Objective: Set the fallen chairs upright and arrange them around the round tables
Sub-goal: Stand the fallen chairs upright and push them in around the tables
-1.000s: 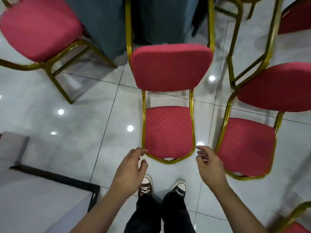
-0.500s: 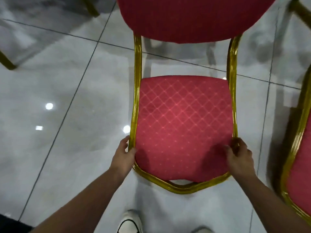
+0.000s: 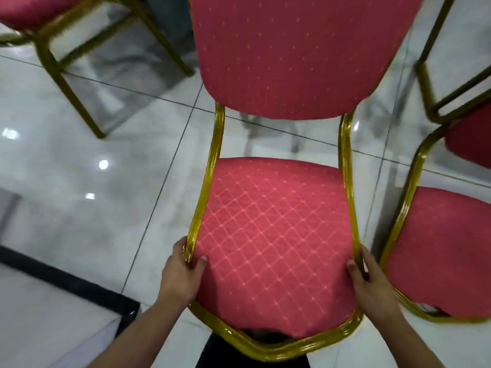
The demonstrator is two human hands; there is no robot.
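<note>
A red padded chair (image 3: 273, 235) with a gold metal frame fills the middle of the head view, its backrest nearest me and its seat further up. My left hand (image 3: 183, 272) grips the left side of the gold backrest frame, thumb on the red fabric. My right hand (image 3: 369, 277) grips the right side of the same frame. The backrest top hides my legs below it.
Another red and gold chair (image 3: 435, 251) lies close on the right. A third chair (image 3: 45, 27) stands at the upper left, and gold legs (image 3: 435, 83) of a fourth show at the upper right. Glossy white floor tiles (image 3: 93, 208) surround them; a dark-edged white platform (image 3: 53, 309) sits lower left.
One second ago both hands hung empty above the chair. They closed on the backrest frame, and now the backrest sits nearer to me and looks raised.
</note>
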